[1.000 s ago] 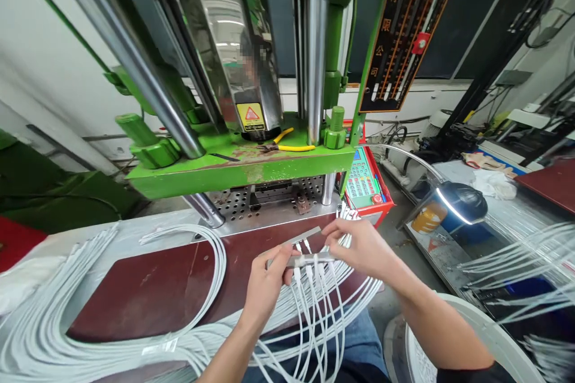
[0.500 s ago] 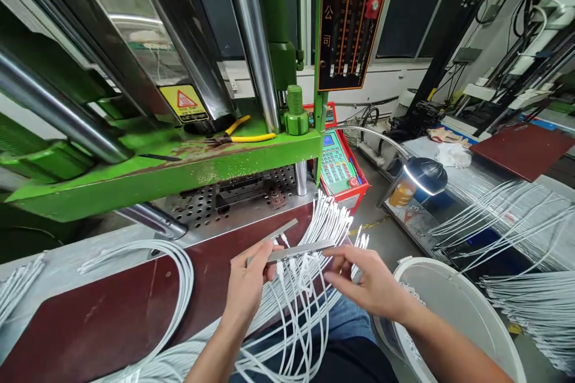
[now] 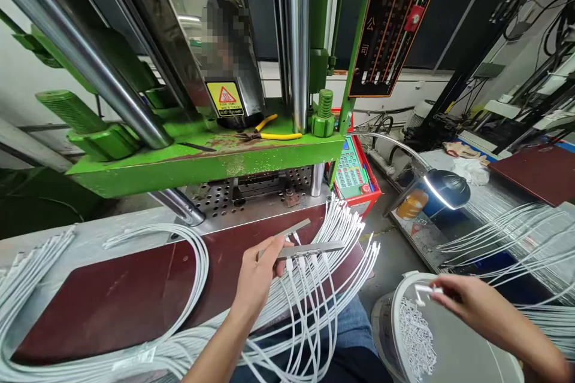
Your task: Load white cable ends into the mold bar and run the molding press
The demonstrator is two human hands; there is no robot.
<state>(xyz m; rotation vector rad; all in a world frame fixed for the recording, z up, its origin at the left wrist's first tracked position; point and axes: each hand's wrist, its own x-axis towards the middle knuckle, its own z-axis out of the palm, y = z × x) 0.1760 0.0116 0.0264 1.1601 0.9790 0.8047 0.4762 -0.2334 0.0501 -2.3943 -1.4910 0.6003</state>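
My left hand (image 3: 260, 269) is closed around one end of a flat grey metal bar fixture (image 3: 314, 248). White cable ends (image 3: 302, 263) hang from the bar's near edge, and a second metal bar (image 3: 294, 228) lies just behind it. Over a white bucket (image 3: 467, 335), my right hand (image 3: 471, 299) pinches a small branched piece of white plastic (image 3: 424, 292), which looks like a moulding sprue. A large bundle of white cables (image 3: 251, 317) runs beneath my left hand across the dark red board (image 3: 112, 287).
A green press (image 3: 202, 164) with steel columns stands ahead, yellow-handled pliers (image 3: 278, 136) lying on its ledge. Many small white scraps (image 3: 415, 335) lie in the bucket. A red-framed control panel (image 3: 353, 170), a lamp (image 3: 447, 188) and more cables (image 3: 516, 227) are to the right.
My right hand has moved from the bar to above the bucket, carrying the white plastic piece off it. My left hand still grips the bar. The view has shifted, bringing the scraps into sight.
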